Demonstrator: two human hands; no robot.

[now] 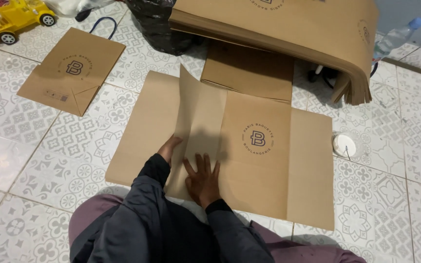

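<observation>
1. We sat on a tiled floor [49, 160] of pale grey tiles with a white floral pattern, slightly glossy at 9 o'clock.
2. A flat brown paper sheet [264, 170], creased into panels and carrying a round printed logo, lay on the floor in front of our knees, at the centre of view.
3. Our right hand [201, 179] pressed flat on the sheet, fingers spread wide and gripping nothing.
4. Our left hand [169, 147] sat under the raised left flap [196, 112], which stood tilted along its crease; its fingers were hidden, so we could not tell their state.
5. At 12 o'clock a thick stack of brown sheets [288, 34] overhung the floor, its edge close to the sheet's far side.
6. A finished paper bag [71, 70] lay at 10 o'clock, well apart, with bare tiles between.
7. A yellow toy truck [10, 19] stood at 11 o'clock, a small white disc [344, 145] just beside the sheet's right edge, and a plastic bottle [395, 36] at 1 o'clock.
</observation>
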